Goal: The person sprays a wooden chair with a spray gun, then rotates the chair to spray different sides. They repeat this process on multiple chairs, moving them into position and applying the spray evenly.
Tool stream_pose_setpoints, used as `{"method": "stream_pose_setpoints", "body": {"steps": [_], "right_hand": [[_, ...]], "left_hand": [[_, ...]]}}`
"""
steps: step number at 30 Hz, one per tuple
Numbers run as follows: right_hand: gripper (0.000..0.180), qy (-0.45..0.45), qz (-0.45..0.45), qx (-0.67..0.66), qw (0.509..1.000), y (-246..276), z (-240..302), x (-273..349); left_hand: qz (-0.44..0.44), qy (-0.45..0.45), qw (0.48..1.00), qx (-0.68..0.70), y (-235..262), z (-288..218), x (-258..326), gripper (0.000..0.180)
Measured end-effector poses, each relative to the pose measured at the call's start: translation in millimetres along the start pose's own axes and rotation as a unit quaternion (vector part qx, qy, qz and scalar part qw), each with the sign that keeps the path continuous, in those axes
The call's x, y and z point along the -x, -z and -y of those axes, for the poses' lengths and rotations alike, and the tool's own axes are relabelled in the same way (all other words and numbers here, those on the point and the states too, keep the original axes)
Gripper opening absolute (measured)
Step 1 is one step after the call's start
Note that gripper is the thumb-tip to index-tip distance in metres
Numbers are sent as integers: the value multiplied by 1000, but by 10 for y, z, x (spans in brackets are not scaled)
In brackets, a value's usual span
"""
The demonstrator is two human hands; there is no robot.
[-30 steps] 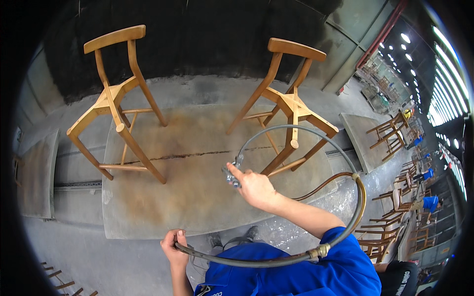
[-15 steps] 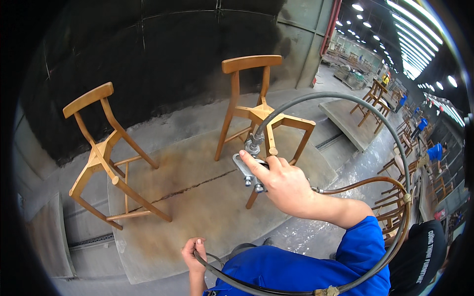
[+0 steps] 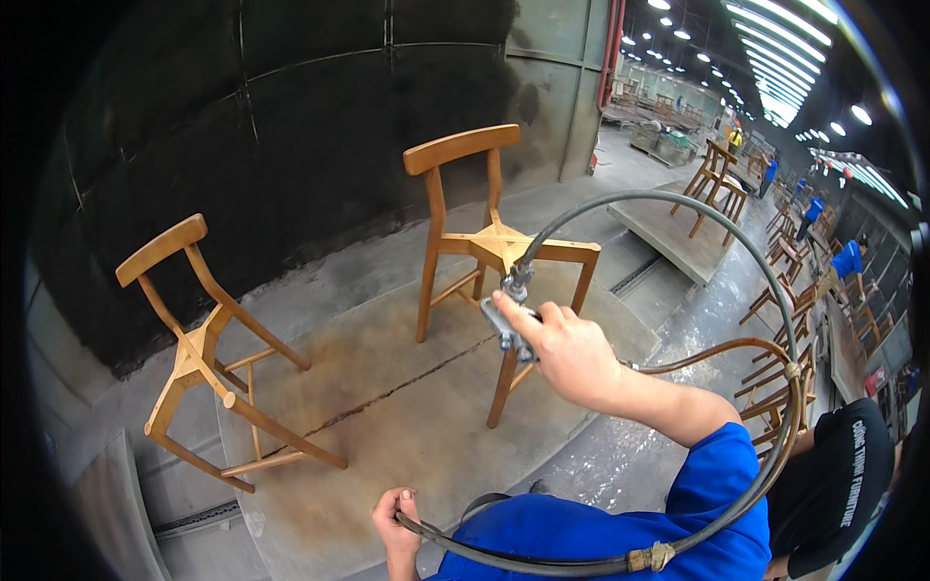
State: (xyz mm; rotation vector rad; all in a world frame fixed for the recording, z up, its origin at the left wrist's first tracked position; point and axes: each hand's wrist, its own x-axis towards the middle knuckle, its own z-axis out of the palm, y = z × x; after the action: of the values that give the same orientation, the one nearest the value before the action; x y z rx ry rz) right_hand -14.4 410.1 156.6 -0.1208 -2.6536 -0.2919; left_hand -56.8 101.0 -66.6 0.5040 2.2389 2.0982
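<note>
Your right hand (image 3: 567, 349) is wrapped tight around the metal spray gun (image 3: 511, 310), held up in front of the nearer wooden chair frame (image 3: 489, 242) on the stained platform (image 3: 387, 426). Your left hand (image 3: 397, 518) is closed around the grey hose (image 3: 736, 232) low by your body. 1 more chair frame (image 3: 199, 349) stands well apart at the left.
</note>
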Motion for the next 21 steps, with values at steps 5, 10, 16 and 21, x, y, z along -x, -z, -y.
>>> {"method": "stream_pose_setpoints", "body": {"steps": [5, 10, 16, 21], "right_hand": [[82, -58, 80, -24, 995, -182, -100, -172], [76, -57, 76, -4, 995, -357, -98, -314], [69, -90, 120, -71, 986, -415, -126, -491], [66, -125, 85, -90, 984, -199, -134, -370]], "left_hand": [[-1, 11, 1000, -8, 20, 11, 32, 23], [-6, 2, 1000, -14, 51, -52, 54, 23], [-15, 10, 999, -31, 116, -70, 57, 25], [-6, 9, 1000, -7, 102, 5, 13, 23]]}}
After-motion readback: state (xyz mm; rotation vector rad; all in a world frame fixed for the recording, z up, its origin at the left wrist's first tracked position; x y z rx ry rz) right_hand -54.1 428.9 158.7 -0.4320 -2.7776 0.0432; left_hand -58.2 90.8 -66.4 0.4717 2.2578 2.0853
